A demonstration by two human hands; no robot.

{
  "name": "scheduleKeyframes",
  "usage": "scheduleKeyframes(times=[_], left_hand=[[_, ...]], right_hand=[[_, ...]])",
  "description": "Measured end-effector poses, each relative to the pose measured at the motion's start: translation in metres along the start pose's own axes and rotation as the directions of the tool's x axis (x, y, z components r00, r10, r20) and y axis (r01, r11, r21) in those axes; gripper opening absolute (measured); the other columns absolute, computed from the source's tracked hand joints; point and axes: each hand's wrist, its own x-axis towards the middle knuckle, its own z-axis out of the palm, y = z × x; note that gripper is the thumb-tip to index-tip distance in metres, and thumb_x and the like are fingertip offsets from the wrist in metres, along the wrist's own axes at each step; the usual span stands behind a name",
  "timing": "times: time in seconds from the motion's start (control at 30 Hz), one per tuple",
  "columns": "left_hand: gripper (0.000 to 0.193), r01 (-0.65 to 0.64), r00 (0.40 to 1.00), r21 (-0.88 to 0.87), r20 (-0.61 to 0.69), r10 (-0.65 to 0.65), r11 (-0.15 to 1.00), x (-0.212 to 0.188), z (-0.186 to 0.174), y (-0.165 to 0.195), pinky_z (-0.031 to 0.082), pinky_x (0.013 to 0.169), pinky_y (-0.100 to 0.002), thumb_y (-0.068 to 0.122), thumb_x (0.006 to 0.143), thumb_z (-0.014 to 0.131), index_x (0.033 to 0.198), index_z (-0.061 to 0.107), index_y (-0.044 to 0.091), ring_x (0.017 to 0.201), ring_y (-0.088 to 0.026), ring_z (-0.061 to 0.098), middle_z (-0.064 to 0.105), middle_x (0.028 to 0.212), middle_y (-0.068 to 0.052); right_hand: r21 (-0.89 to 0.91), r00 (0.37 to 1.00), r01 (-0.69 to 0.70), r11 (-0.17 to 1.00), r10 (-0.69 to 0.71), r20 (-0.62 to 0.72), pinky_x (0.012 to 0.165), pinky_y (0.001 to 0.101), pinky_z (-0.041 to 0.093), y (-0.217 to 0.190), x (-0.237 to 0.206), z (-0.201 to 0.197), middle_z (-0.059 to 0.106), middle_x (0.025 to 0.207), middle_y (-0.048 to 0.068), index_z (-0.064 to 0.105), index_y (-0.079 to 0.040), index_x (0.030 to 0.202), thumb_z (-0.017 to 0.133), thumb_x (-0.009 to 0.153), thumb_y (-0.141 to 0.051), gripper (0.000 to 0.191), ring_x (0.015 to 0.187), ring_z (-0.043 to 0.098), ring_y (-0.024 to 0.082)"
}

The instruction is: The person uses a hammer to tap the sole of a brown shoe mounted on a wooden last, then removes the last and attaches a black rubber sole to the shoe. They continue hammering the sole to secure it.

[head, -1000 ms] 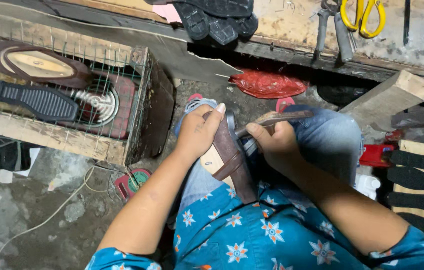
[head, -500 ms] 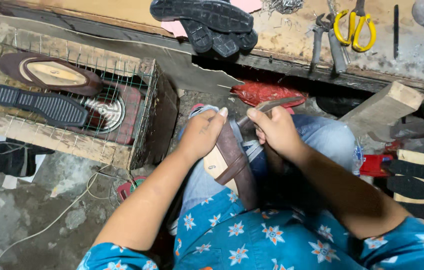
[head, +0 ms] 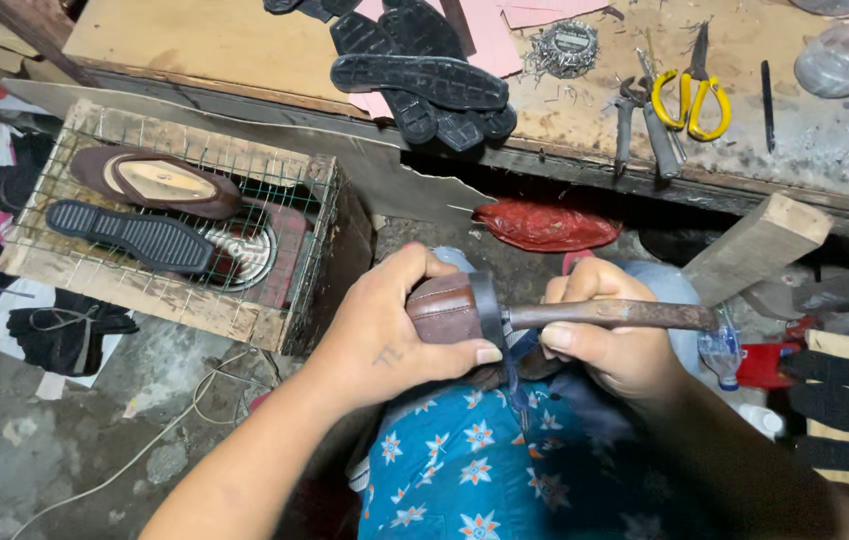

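Note:
My left hand (head: 384, 335) grips a brown shoe (head: 447, 307) resting on my lap, fingers wrapped over its leather upper. My right hand (head: 612, 338) holds a rusty metal tool (head: 614, 314) by its long handle, with the tool's dark head pressed against the shoe's end. Below the shoe hangs a thin dark strip (head: 514, 385). My lap is covered by blue floral cloth (head: 464, 465).
A wooden crate with a wire mesh top (head: 174, 290) stands to the left, bearing a brown shoe (head: 154, 185) and a black sole (head: 129, 235). Beyond lies a workbench (head: 204, 45) with black soles (head: 424, 75), pliers (head: 644, 110), yellow scissors (head: 692, 95). A wood block (head: 754, 250) leans at right.
The camera has drawn closer and tilted up. The shoe has turned in my left hand, and the tool in my right hand now lies level against the shoe's end.

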Motion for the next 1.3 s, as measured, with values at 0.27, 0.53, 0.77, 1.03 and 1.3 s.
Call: scheduleKeyframes(times=[0.27,0.53,0.77,1.03,1.3], left_hand=[[0.054,-0.304,0.938,0.413,-0.027,0.345,0.859,-0.006,0.013,0.012,0.051,0.08,-0.048,0.029,0.064,0.091,0.098,0.056,0.005,0.094,-0.04,0.06,0.058,0.098,-0.015],[0.056,-0.265,0.946,0.417,-0.061,0.317,0.869,-0.029,0.022,-0.006,0.05,0.076,-0.047,0.029,0.062,0.091,0.1,0.058,0.004,0.09,-0.039,0.06,0.057,0.095,-0.015],[0.051,0.042,0.92,-0.443,-0.331,-0.207,0.896,-0.071,0.027,-0.024,0.051,0.101,-0.044,0.042,0.086,0.075,0.124,0.051,0.018,0.104,-0.027,0.068,0.066,0.112,-0.008],[0.052,0.566,0.585,-0.809,0.257,-0.769,0.16,-0.107,0.041,-0.094,0.052,0.086,-0.039,0.045,0.093,0.063,0.115,0.062,-0.003,0.091,-0.021,0.064,0.067,0.102,-0.01],[0.055,0.076,0.838,-0.599,-0.394,-0.376,0.797,-0.025,0.078,-0.166,0.055,0.087,-0.031,0.03,0.084,0.079,0.125,0.058,0.0,0.097,-0.014,0.068,0.071,0.11,-0.009]], right_hand=[[-0.193,0.991,0.117,0.974,-0.127,-0.041,0.062,0.0286,0.044,0.029,-0.017,0.027,0.057,0.077,0.008,0.047,-0.007,0.088,0.068,0.096,-0.002,0.023,0.069,0.049,0.013],[-0.007,0.999,0.038,0.999,-0.038,-0.023,0.062,0.0325,0.045,0.031,-0.017,0.017,0.061,0.077,0.008,0.048,-0.007,0.087,0.065,0.093,0.001,0.02,0.069,0.054,0.015],[-0.133,0.974,0.015,0.991,0.016,0.227,0.062,0.0305,0.043,0.032,-0.025,0.04,0.056,0.076,0.003,0.05,-0.009,0.087,0.071,0.094,0.003,0.026,0.068,0.049,0.012],[-0.393,0.814,0.364,0.845,-0.084,0.575,0.057,0.0315,0.044,0.061,-0.031,0.069,0.056,0.071,0.001,0.048,-0.012,0.08,0.079,0.087,-0.011,0.031,0.06,0.057,0.018],[-0.505,0.983,-0.178,0.845,0.175,-0.053,0.056,0.0273,0.045,0.094,-0.031,0.026,0.058,0.072,0.0,0.052,-0.009,0.079,0.076,0.089,-0.008,0.026,0.065,0.05,0.007]])
